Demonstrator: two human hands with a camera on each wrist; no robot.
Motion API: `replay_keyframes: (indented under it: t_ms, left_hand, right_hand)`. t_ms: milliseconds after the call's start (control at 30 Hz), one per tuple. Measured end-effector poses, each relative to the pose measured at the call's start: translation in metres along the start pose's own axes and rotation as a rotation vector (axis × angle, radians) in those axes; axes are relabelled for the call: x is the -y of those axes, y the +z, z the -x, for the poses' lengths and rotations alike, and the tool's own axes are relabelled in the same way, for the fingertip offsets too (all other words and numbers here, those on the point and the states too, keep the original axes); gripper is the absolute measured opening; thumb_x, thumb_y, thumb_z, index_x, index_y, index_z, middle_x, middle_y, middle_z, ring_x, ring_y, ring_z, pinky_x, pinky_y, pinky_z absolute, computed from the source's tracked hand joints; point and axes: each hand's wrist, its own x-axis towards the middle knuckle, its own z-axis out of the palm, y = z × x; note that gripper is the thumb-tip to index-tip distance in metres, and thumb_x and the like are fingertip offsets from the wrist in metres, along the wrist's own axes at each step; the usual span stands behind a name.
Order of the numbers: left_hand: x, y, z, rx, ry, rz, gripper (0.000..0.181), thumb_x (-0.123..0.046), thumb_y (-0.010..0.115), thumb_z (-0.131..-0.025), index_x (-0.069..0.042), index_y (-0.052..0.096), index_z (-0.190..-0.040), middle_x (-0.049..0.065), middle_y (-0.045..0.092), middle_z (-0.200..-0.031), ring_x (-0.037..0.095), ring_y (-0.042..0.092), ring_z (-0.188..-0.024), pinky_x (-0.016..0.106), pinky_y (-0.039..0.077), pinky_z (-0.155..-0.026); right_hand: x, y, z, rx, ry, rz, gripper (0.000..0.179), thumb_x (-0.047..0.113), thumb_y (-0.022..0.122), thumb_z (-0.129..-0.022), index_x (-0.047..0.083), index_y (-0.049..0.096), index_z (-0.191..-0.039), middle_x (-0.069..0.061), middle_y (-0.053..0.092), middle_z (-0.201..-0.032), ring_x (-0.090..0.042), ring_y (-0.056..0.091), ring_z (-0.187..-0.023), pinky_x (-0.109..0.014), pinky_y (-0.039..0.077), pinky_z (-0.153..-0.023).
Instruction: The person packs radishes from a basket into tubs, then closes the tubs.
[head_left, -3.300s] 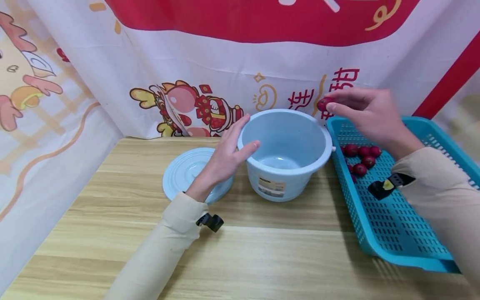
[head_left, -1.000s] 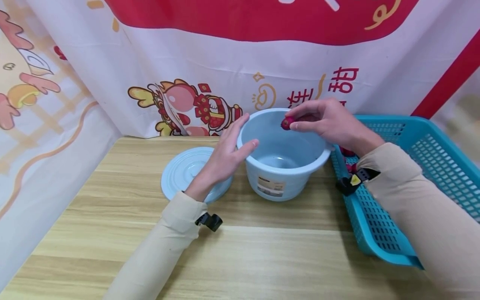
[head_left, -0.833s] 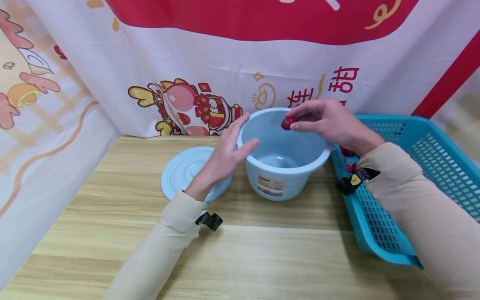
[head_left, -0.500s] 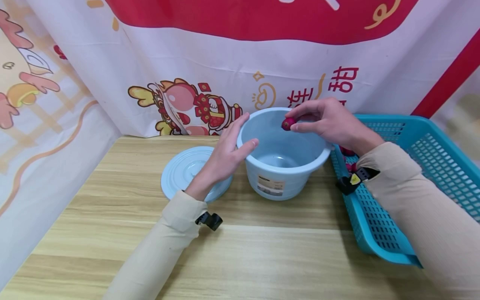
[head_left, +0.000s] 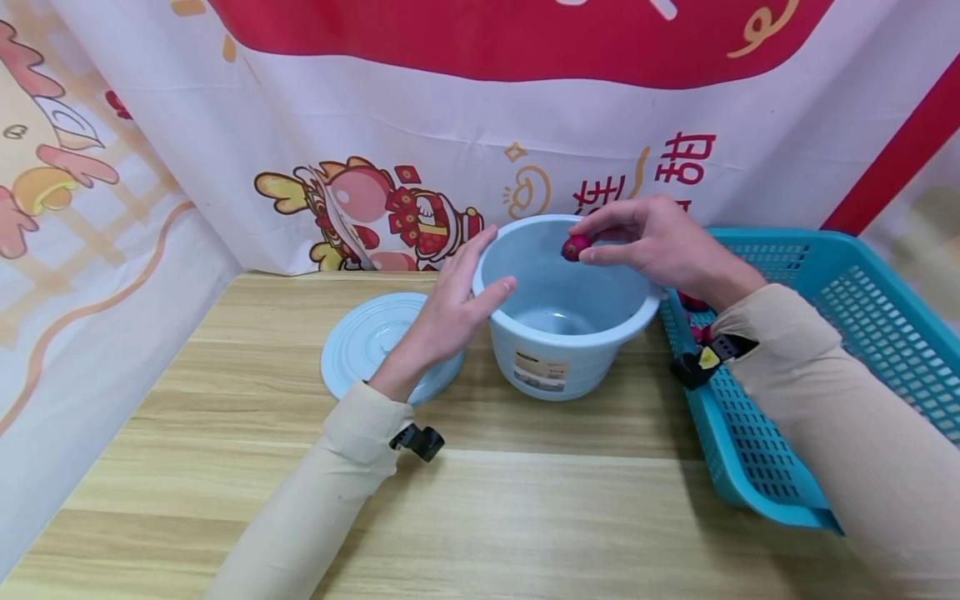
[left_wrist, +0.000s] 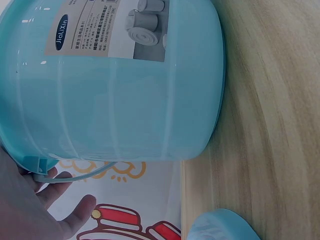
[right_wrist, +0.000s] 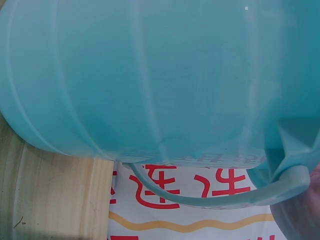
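My right hand pinches a small round red radish between thumb and fingertips, over the mouth of a light blue plastic bucket. My left hand lies along the bucket's left rim, fingers straight and thumb reaching over the edge. In the left wrist view, that hand's fingers spread beside the bucket's side and its thin handle. The right wrist view is mostly bucket wall, with the handle below it and the radish out of sight.
A matching round lid lies on the wooden table left of the bucket, partly under my left forearm. At right stands a teal perforated basket with more radishes, mostly hidden by my right arm. A printed cloth hangs behind.
Between the oldest frame and one second ago, my right hand carried the radish leftward from above the basket to over the bucket. Since then it stays nearly still, and my left hand keeps its place.
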Motion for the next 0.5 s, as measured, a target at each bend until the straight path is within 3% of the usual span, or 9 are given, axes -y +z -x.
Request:
replay_keyframes:
  t_ms: [500]
  left_hand:
    - [0.0003,0.0016,-0.0013,-0.003,0.005,-0.002,0.079,-0.050,0.055,-0.101,-0.025,0.025,-0.170,-0.002,0.024,-0.177,0.026,0.026,-0.160,0.061,0.037,-0.124]
  right_hand:
    - [-0.0017,-0.0006,-0.0005,-0.002,-0.009,0.005,0.045,0.028,0.081,-0.094,0.020,0.072,-0.137,-0.009,0.071,-0.137,-0.027,0.070,-0.121,-0.050,0.055,-0.109]
